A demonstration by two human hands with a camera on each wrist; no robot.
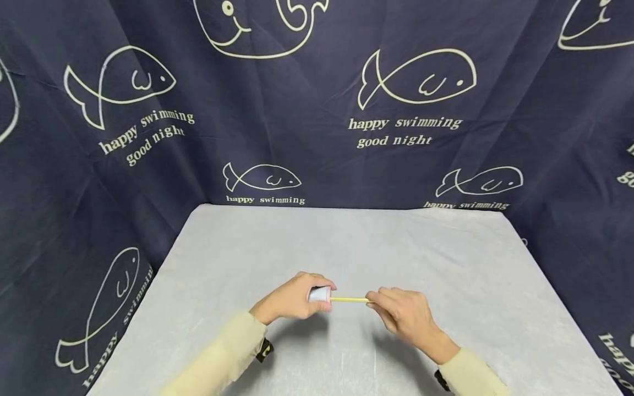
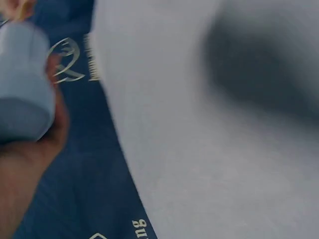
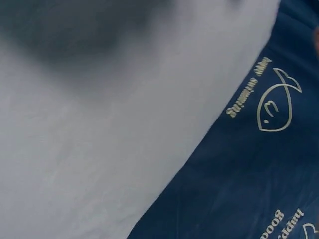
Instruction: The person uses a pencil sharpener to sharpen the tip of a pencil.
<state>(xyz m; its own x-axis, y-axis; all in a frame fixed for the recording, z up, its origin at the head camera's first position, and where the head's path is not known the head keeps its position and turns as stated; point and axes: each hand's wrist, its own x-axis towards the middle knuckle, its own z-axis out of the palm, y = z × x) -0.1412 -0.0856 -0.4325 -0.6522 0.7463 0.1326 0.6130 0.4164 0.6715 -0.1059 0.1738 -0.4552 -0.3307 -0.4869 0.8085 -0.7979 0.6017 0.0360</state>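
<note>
In the head view my left hand point(image 1: 296, 297) grips a small pale-blue pencil sharpener point(image 1: 318, 294) with a pink end, thumb and fingers wrapped about its sides. A thin yellow pencil point(image 1: 349, 300) runs level from that pink end over to my right hand point(image 1: 406, 313), whose thumb and fingertips pinch its other end. Both hands are held above the table, casting shadows below. The left wrist view shows the rounded body of the sharpener point(image 2: 24, 82) close up; the pencil's tip is hidden at the sharpener. Only a sliver of the right hand reaches the right wrist view's edge.
A pale grey cloth covers the table point(image 1: 346, 247). Dark blue curtains point(image 1: 327, 110) with white fish drawings and lettering hang behind it and along both sides. Cream sleeves point(image 1: 223, 352) and dark wristbands are on both arms.
</note>
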